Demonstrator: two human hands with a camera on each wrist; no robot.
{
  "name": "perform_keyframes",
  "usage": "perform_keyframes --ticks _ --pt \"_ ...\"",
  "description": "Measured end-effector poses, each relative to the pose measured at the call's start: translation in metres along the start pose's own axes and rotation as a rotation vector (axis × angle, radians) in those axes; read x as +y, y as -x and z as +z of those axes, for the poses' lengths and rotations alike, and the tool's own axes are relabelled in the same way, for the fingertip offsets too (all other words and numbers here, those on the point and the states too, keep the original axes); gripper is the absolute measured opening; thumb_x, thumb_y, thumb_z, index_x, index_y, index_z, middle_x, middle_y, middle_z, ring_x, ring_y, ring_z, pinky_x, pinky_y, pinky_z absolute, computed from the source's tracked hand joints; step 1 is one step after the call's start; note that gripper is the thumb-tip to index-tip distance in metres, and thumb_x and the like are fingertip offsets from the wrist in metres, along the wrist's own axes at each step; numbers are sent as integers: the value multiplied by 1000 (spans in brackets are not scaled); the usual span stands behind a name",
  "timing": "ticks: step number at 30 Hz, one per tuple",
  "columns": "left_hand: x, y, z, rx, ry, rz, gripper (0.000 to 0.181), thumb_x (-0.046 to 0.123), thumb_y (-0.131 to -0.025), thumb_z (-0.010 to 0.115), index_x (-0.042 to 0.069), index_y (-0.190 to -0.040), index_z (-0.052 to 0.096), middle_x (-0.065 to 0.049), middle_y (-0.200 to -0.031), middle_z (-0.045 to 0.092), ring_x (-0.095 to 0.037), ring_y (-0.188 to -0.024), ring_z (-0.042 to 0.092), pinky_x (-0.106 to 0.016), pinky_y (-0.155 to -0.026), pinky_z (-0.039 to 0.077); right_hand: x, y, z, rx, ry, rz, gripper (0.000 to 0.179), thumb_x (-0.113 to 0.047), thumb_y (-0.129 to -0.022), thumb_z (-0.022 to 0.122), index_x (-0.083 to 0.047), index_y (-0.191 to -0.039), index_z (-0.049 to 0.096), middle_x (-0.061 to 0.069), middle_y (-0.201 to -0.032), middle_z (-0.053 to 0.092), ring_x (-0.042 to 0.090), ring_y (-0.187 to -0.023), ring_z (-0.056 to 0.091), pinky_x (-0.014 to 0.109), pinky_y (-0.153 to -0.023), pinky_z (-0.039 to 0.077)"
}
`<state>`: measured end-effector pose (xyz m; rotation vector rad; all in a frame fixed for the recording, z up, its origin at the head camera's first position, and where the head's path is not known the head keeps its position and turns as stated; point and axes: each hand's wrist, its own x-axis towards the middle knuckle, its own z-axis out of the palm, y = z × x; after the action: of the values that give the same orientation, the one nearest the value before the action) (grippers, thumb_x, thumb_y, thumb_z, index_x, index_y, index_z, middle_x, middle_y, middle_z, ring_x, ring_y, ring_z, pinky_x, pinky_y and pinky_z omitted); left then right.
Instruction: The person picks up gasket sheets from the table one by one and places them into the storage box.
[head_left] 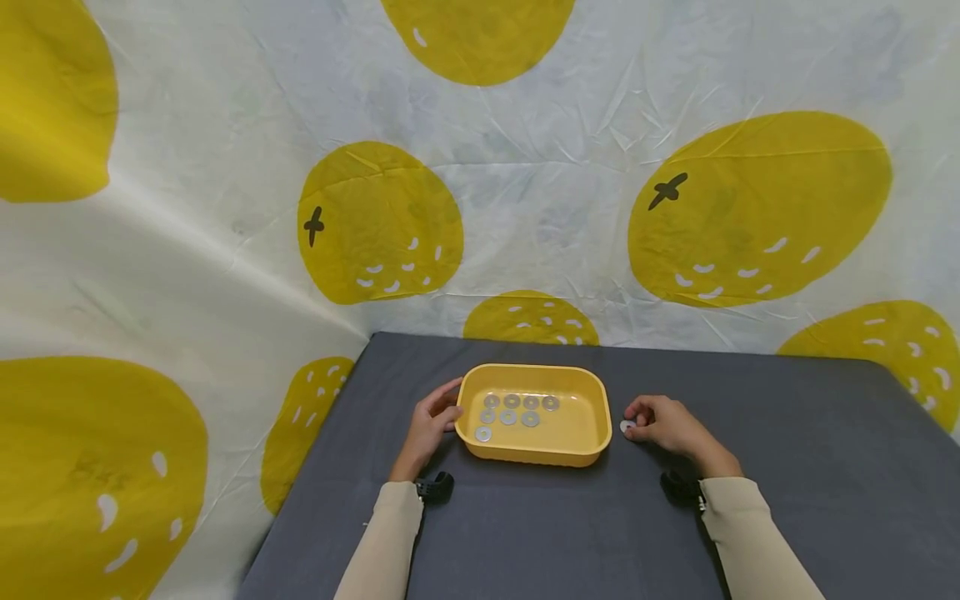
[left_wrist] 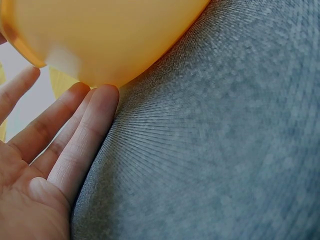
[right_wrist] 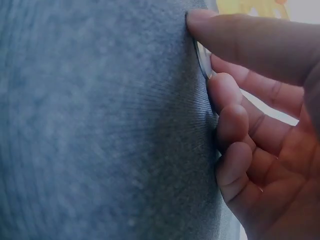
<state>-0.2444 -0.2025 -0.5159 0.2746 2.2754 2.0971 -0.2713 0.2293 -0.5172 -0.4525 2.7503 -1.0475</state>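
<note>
A yellow plastic tray (head_left: 536, 454) stands on the dark grey tabletop with several flat metal washers (head_left: 530, 418) laid in rows on its floor, toward the left and back. My left hand (head_left: 429, 423) is at the tray's left end. In the left wrist view its extended fingers (left_wrist: 82, 137) touch the outer wall of the tray (left_wrist: 115, 35). Right of the tray, my right hand (head_left: 667, 425) pinches one washer (head_left: 627, 426) between thumb and fingers, close over the cloth. The right wrist view shows this washer (right_wrist: 202, 57) edge-on beneath the thumb, partly hidden.
Dark grey cloth (head_left: 540, 533) covers the table. Behind it and along the left hangs a white curtain (head_left: 525, 225) printed with big yellow fruit. Each wrist carries a black strapped camera (head_left: 437, 487).
</note>
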Motion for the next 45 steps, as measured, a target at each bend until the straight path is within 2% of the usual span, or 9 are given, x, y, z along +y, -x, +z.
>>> perform_keyframes --ticks 5,8,14,21,30,34,37,45 --pt "0 0 0 1 6 11 53 3 -99 59 7 -151 50 -32 -135 60 -53 -120 59 -48 -90 60 -1 0 1 8 16 -5 24 -17 -86 82 -3 -99 68 2 -80 57 16 -73 51 27 -64 41" --pt "-1 0 0 -1 6 17 53 3 -99 60 7 -151 50 -32 -135 60 -53 -120 59 -50 -90 60 -2 1 3 11 24 -7 24 -16 -86 82 -2 -98 67 3 -81 55 16 -74 50 27 -65 40" --pt "-2 0 0 9 6 20 53 2 -99 60 7 -151 51 -32 -134 61 -52 -119 60 -46 -88 61 -4 2 4 7 32 -12 15 -13 -87 79 -4 -91 68 4 -82 59 15 -75 51 28 -69 42" --pt "-3 1 1 28 5 15 53 2 -98 61 7 -150 52 -32 -133 61 -50 -117 62 -41 -85 62 -7 2 3 26 67 29 27 -18 -85 83 -3 -98 65 7 -87 57 19 -79 51 34 -73 43" --pt "-3 0 0 13 -3 21 53 2 -99 60 7 -150 52 -32 -133 61 -51 -117 61 -43 -86 62 -6 1 3 23 59 54 27 -16 -84 84 -2 -96 64 6 -86 58 19 -81 53 33 -73 44" --pt "-4 -1 -1 8 -8 8 52 3 -99 60 9 -151 52 -32 -134 61 -50 -118 61 -43 -88 61 -6 2 4 24 67 39 29 -17 -83 84 -4 -96 61 5 -84 56 18 -78 52 32 -71 42" --pt "-5 -1 -1 10 -9 5 53 4 -99 60 9 -150 52 -32 -134 61 -50 -118 61 -44 -88 61 -9 4 3 28 104 37 28 -20 -84 83 -6 -94 61 3 -80 55 17 -74 51 31 -66 41" --pt "-5 -1 -1 17 -4 8 52 3 -98 60 8 -150 53 -32 -133 61 -50 -118 61 -40 -85 62 -21 8 -1 28 241 133 24 -33 -84 79 -13 -86 65 1 -77 61 18 -69 54 32 -60 40"
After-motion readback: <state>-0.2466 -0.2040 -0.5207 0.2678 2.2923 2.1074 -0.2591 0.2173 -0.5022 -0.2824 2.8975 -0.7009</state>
